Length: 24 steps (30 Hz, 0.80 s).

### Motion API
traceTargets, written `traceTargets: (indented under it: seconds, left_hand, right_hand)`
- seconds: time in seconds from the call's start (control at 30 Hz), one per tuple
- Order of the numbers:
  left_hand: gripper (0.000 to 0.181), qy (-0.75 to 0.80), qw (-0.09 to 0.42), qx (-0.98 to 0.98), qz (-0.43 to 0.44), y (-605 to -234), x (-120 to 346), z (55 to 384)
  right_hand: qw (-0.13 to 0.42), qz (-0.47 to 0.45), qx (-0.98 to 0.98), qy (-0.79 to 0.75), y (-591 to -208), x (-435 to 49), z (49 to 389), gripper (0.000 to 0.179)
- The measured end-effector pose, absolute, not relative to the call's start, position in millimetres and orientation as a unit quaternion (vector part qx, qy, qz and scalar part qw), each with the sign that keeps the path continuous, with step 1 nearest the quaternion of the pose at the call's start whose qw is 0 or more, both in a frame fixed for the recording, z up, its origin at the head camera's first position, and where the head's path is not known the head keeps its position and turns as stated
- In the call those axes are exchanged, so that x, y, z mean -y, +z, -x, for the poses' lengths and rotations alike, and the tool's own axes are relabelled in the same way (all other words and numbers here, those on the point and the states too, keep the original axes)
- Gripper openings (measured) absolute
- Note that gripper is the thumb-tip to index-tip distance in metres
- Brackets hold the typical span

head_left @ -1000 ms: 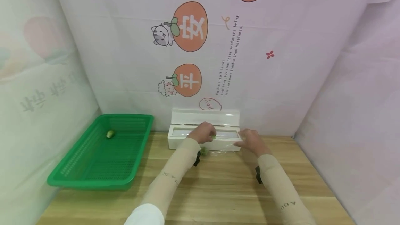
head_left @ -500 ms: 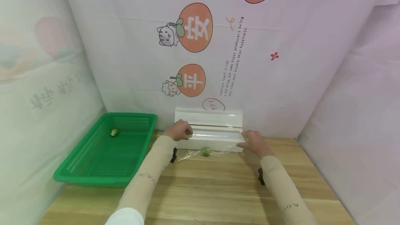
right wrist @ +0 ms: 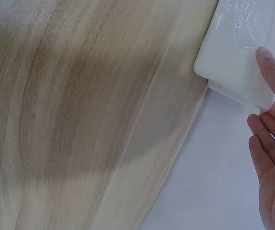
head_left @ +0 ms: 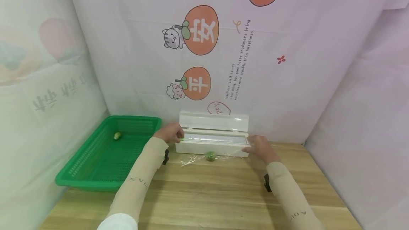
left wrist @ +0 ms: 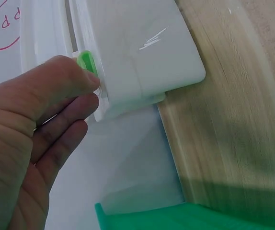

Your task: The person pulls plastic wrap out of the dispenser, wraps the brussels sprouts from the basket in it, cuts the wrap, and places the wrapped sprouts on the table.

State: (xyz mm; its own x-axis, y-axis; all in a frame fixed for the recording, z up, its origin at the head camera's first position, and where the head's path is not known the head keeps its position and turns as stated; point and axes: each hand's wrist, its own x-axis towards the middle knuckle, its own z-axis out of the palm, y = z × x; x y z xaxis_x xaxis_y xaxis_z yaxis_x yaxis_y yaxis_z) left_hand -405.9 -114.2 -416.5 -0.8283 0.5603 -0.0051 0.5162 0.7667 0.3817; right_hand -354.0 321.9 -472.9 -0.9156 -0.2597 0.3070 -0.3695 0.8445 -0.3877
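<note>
A white cling film dispenser [head_left: 204, 149] stands against the back wall with its lid [head_left: 214, 120] raised. At its left end my left hand [head_left: 171, 133] pinches the green slide cutter [left wrist: 86, 61] between thumb and fingers. My right hand [head_left: 260, 147] grips the other end, thumb [right wrist: 271, 72] on the front face over the film and fingers curled behind the box. Clear cling film [head_left: 191, 159] hangs crumpled down the front onto the table. A small round green vegetable, like a Brussels sprout [head_left: 210, 156], sits at the film in front of the box.
To the left stands a green plastic basket [head_left: 135, 117] with a similar sprout [head_left: 117, 136] in its far part. Printed white cloth walls [head_left: 143, 63] enclose the wooden table [head_left: 217, 194] at the back and both sides.
My left hand has slid leftward along the dispenser with the green cutter, from about its middle to its left end. The film and sprout in front came into fuller view. My right hand kept its hold.
</note>
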Motion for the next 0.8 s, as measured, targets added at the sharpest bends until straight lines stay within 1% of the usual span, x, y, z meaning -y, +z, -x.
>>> traceTargets:
  seconds: [0.17, 0.27, 0.33, 0.4, 0.53, 0.57, 0.7, 0.8]
  left_hand:
    - [0.024, 0.187, 0.062, -0.942, -0.272, -415.4, 119.7, 405.9]
    - [0.026, 0.159, 0.057, -0.945, -0.282, -413.5, 116.8, 404.9]
    - [0.027, 0.133, 0.046, -0.947, -0.287, -409.9, 112.7, 402.0]
    - [0.026, 0.103, 0.024, -0.947, -0.303, -405.7, 106.7, 398.0]
    - [0.022, 0.064, -0.023, -0.933, -0.354, -397.3, 87.5, 384.4]
    - [0.019, 0.059, -0.031, -0.927, -0.369, -396.3, 81.4, 380.8]
    - [0.020, 0.047, -0.042, -0.916, -0.396, -396.9, 57.8, 364.6]
    - [0.028, 0.042, -0.047, -0.914, -0.400, -404.8, 44.9, 355.4]
  right_hand:
    - [0.131, -0.168, 0.953, 0.217, -476.5, -322.9, 355.1, 0.055]
    - [0.133, -0.176, 0.952, 0.213, -477.2, -323.4, 356.1, 0.056]
    - [0.129, -0.180, 0.950, 0.220, -477.5, -324.0, 356.4, 0.056]
    - [0.123, -0.185, 0.949, 0.222, -477.8, -325.1, 356.8, 0.055]
    - [0.111, -0.200, 0.951, 0.207, -475.7, -330.3, 356.3, 0.057]
    - [0.110, -0.202, 0.953, 0.200, -472.9, -331.1, 355.1, 0.059]
    - [0.121, -0.215, 0.952, 0.183, -457.4, -329.1, 346.2, 0.062]
    - [0.126, -0.232, 0.948, 0.175, -443.4, -317.3, 336.8, 0.061]
